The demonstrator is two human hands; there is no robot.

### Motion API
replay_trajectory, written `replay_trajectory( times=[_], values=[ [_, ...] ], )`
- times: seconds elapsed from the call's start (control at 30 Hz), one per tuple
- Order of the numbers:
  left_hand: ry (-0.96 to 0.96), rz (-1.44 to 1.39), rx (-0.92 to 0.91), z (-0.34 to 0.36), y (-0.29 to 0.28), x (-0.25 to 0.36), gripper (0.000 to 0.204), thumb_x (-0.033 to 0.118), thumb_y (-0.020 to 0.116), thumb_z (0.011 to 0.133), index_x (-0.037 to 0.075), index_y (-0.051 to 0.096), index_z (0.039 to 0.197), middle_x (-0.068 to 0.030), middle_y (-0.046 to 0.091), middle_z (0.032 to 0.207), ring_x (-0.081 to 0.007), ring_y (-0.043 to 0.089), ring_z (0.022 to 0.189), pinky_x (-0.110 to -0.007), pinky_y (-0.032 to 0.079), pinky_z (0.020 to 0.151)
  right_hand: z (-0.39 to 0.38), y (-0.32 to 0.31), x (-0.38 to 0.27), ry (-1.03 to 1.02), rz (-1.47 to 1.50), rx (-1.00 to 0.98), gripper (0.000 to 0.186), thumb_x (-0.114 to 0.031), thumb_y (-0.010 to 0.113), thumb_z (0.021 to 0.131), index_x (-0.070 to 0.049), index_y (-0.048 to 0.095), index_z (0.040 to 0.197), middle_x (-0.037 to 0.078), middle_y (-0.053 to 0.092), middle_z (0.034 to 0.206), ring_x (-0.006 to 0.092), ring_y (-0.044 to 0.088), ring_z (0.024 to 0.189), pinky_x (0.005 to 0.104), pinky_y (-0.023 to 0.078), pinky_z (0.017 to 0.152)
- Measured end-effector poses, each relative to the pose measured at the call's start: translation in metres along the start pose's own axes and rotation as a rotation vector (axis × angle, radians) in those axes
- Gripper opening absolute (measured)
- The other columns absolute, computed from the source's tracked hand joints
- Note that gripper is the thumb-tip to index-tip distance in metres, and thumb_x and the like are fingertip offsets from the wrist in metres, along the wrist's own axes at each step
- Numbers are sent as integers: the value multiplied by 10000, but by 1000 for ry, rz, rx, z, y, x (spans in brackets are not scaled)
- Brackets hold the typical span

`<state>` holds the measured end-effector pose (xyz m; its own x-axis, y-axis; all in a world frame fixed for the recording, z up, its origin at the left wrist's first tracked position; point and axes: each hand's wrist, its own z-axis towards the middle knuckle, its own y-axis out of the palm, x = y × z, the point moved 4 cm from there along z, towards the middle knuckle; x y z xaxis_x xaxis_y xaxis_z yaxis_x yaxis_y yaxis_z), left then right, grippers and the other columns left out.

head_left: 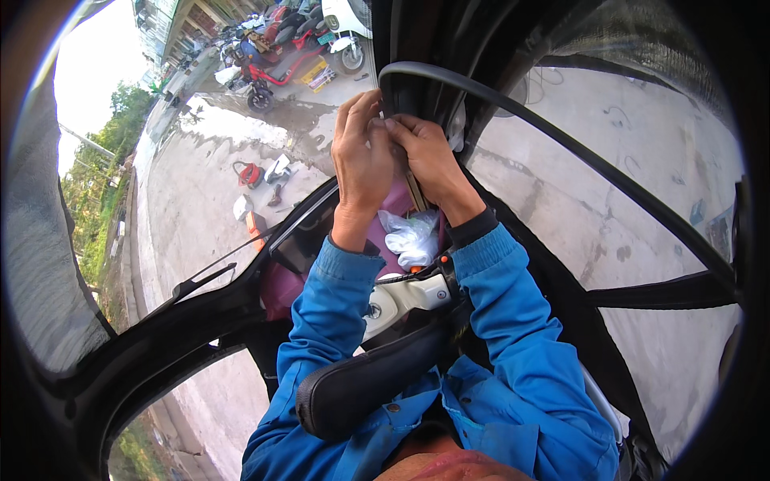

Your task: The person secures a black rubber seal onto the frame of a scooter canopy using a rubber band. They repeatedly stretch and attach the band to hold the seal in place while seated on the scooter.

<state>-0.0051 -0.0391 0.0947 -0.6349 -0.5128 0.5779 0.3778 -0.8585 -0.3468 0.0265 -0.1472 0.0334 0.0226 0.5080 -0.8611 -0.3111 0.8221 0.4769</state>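
My left hand (361, 156) and my right hand (429, 156) are raised together at the upper corner of a black frame (497, 100) of a small enclosed vehicle. The fingers of both hands pinch a black rubber seal strip (399, 100) where it meets the frame. A thin tan strip (415, 192) runs down below my right hand. Both sleeves are blue. What sits between the fingertips is hidden.
Below my arms lie a white handlebar housing (401, 297), a black padded seat or bar (361, 385) and a crumpled white plastic bag (411, 236) on a purple panel. Outside are wet concrete ground (200, 192), small tools (265, 172) and parked scooters (273, 72).
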Motion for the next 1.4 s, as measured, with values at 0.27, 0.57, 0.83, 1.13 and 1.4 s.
replay_trajectory(
  times=[0.27,0.57,0.83,1.13,1.4],
  values=[
    [0,34,31,-2,1,7,448,-8,533,1009,-42,661,1437,-201,700,1354,-299,756,1191,-380,599,984,5,-1,1,-10,139,-30,247,-208,619,1151,-5,748,1204,-14,693,911,51,633,748,209,515,637],
    [-38,-16,32,-3,2,7,454,77,563,1022,-54,656,1446,-230,735,1323,-317,738,1193,-395,551,1060,7,6,4,81,557,-119,185,-219,637,1126,-62,731,1097,-65,599,809,37,541,637,194,435,551],
    [110,68,-29,2,2,11,512,77,590,975,-127,604,1444,-303,677,1389,-410,722,1224,-436,545,1088,-1,27,7,-72,579,180,196,-145,586,1085,-5,723,1088,54,707,1043,146,683,925,315,573,829],
    [32,-4,-140,4,-8,10,582,119,615,911,-71,637,1461,-260,687,1416,-410,699,1272,-412,541,1099,4,35,20,-274,403,166,207,-138,558,1092,0,709,1122,61,702,1066,148,683,960,307,565,848],
    [-23,-57,-134,4,-11,4,614,105,593,945,-47,580,1539,-252,679,1460,-348,681,1336,-420,534,1120,12,30,20,-123,515,109,214,-209,594,1120,-30,709,1146,21,679,1013,120,660,887,282,543,790]
  ],
)
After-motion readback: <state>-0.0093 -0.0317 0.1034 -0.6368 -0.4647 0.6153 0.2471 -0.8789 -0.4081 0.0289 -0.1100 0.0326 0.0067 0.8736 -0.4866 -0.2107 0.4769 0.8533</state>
